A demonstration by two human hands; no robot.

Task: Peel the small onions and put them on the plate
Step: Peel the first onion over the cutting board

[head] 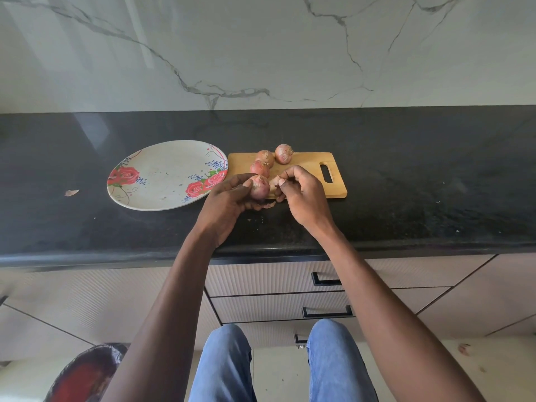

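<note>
My left hand (229, 200) grips a small reddish onion (260, 188) just above the near left corner of a wooden cutting board (307, 172). My right hand (301, 192) pinches a pale flap of onion skin (275, 182) right beside that onion. Three more unpeeled small onions lie on the board's left end: one (260, 168) closest to my hands, one (265, 157) behind it, and one (284, 153) at the far edge. A white plate with red roses (162, 175) sits left of the board and holds no onions.
A black stone counter (420, 184) runs under everything, with a marble wall behind. A loose scrap of skin (71, 192) lies left of the plate. Drawers with black handles (327, 311) sit below the counter edge, and a dark bin (87, 372) stands on the floor at lower left.
</note>
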